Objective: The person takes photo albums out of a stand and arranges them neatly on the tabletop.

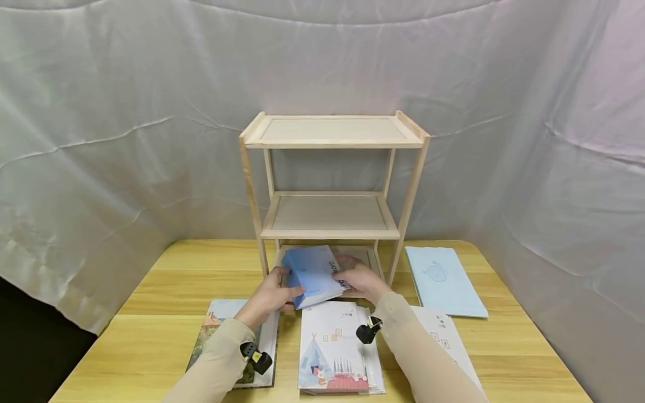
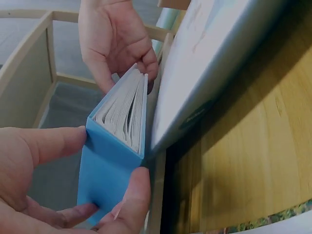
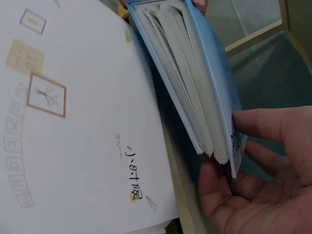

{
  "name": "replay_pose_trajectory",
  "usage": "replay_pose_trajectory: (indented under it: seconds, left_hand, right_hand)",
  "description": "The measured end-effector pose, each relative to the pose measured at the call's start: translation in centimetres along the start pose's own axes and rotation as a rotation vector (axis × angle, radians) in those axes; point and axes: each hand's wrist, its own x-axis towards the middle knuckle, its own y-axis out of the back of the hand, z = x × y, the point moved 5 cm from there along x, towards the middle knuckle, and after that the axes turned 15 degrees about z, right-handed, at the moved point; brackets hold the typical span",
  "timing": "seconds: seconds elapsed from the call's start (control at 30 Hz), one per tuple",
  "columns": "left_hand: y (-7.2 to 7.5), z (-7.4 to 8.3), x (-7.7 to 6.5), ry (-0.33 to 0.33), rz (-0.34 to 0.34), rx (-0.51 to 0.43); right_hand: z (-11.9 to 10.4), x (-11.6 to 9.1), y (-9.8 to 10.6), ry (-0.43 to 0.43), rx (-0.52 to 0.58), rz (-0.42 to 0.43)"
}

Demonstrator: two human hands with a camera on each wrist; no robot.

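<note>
Both hands hold a thick blue photo album (image 1: 314, 274) at the front of the wooden shelf's lowest board (image 1: 370, 263). My left hand (image 1: 272, 294) grips it by the spine, with the thumb on one side and fingertips on the other. At the opposite edge, my right hand (image 1: 360, 275) pinches the covers, thumb on the lettered front and fingers beneath. The album's white page edges (image 3: 187, 78) show between its covers in the right wrist view. Just in front of it lies a stack of white illustrated books (image 1: 332, 347).
The three-tier wooden shelf (image 1: 330, 234) stands at the back of the table (image 1: 146, 313). A picture-covered book (image 1: 264, 358) lies under my left forearm. To the right are a white book (image 1: 448, 341) and a light blue book (image 1: 443, 280). Grey curtain (image 1: 151, 112) surrounds the table.
</note>
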Motion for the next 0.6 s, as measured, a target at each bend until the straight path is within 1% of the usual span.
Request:
replay_pose_trajectory:
  seconds: [0.23, 0.4, 0.53, 0.6]
  left_hand:
    - [0.5, 0.0, -0.5, 0.025, -0.046, -0.086]
    - [1.2, -0.3, -1.3, 0.042, -0.075, -0.131]
    - [1.7, -0.4, -2.0, 0.042, -0.083, -0.142]
    - [1.8, -0.4, -2.4, 0.027, -0.089, -0.136]
  right_hand:
    - [-0.5, -0.8, 0.5, 0.048, -0.027, 0.011]
    - [-1.0, -1.7, 0.6, 0.083, -0.044, -0.020]
    - [-1.7, -2.8, 0.7, 0.106, -0.050, -0.039]
    - [-2.0, -3.5, 0.9, 0.120, -0.052, -0.035]
